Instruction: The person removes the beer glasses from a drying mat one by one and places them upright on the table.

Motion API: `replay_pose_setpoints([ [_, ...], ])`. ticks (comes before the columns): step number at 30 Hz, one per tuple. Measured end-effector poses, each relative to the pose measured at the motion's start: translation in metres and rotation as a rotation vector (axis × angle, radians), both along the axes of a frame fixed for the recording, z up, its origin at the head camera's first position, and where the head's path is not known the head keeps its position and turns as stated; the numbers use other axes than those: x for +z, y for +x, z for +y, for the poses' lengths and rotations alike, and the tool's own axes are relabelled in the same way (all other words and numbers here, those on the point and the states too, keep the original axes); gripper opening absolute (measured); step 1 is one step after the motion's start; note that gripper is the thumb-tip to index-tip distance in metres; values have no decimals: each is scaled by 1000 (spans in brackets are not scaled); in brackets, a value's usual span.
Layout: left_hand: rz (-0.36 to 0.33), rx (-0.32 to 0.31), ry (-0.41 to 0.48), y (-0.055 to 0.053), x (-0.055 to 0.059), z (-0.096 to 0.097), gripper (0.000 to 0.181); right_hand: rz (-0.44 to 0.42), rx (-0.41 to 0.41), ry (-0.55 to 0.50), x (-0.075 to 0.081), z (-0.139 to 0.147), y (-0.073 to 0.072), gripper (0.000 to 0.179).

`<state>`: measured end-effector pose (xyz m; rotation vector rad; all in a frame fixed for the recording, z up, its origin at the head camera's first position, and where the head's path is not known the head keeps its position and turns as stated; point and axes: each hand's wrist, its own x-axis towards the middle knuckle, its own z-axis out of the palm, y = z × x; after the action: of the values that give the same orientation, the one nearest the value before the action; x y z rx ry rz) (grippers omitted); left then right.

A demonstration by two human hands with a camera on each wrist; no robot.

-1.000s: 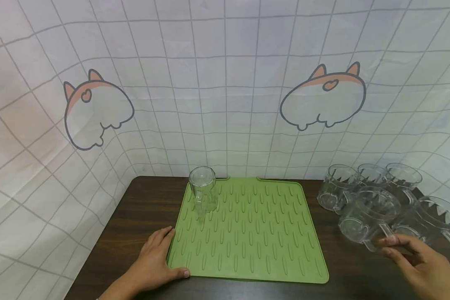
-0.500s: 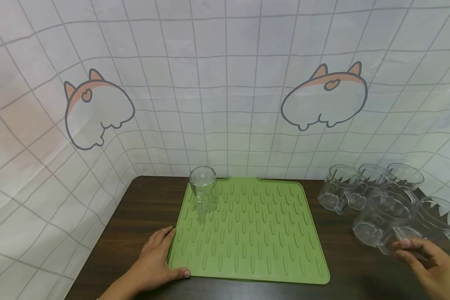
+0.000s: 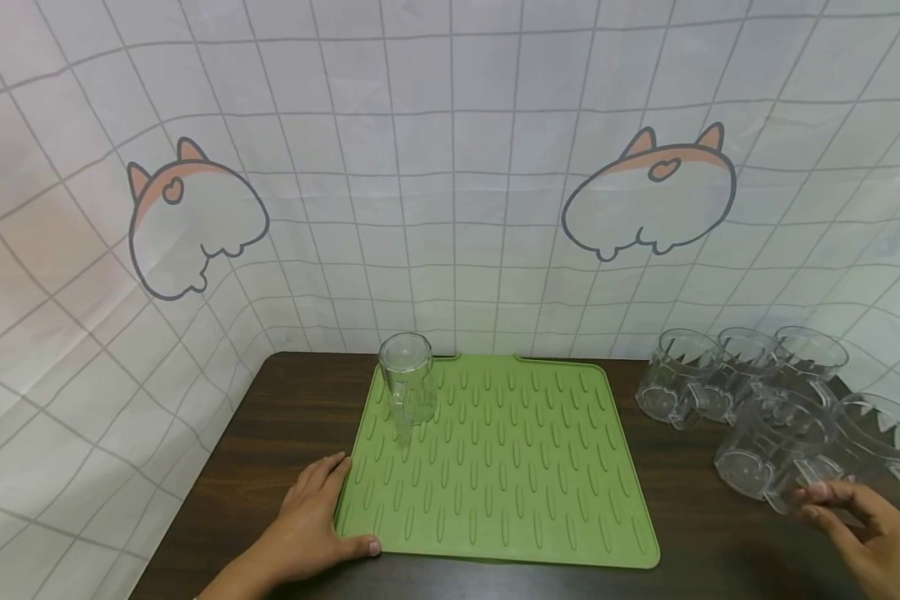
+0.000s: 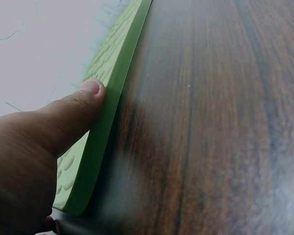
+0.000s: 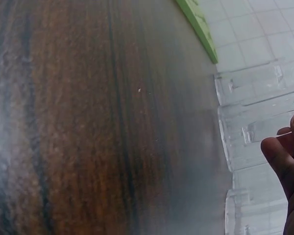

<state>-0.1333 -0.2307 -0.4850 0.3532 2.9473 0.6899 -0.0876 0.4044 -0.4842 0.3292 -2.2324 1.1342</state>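
Observation:
A green drying mat (image 3: 495,467) with raised ridges lies on the dark wooden table. My left hand (image 3: 300,525) rests at its near left corner, fingers along the side and thumb on the front edge; the thumb (image 4: 71,115) shows on the rim in the left wrist view. On the right, my right hand (image 3: 866,529) pinches the handle of a clear mug (image 3: 753,454), which stands upright in front of other mugs. In the right wrist view, the thumb and finger (image 5: 279,154) meet near the see-through handle. Another clear mug (image 3: 408,379) stands on the mat's back left.
Several more clear mugs stand close together at the right, among them one at the back (image 3: 671,379) and one at the far right (image 3: 877,433). A white tiled-pattern curtain (image 3: 487,267) with drawn animals hangs behind the table (image 3: 232,475).
My right hand has moved a little to the right with the mug, bringing it closer to the far right mug. The left hand and the mat have stayed in place.

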Motion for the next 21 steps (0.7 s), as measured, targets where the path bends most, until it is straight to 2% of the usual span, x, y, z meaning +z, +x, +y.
replay_pose_setpoints([
  [5, 3, -3, -5, 1, 1, 1, 130, 29, 5, -39, -5, 3, 2, 7],
  [9, 0, -2, 2, 1, 3, 1, 129, 44, 20, -85, -6, 5, 4, 20],
  [14, -1, -2, -9, 2, 5, 2, 128, 26, -18, -93, -6, 7, 6, 4],
  [21, 13, 0, -16, 2, 4, 2, 128, 19, -64, -103, -7, 8, 8, 6],
])
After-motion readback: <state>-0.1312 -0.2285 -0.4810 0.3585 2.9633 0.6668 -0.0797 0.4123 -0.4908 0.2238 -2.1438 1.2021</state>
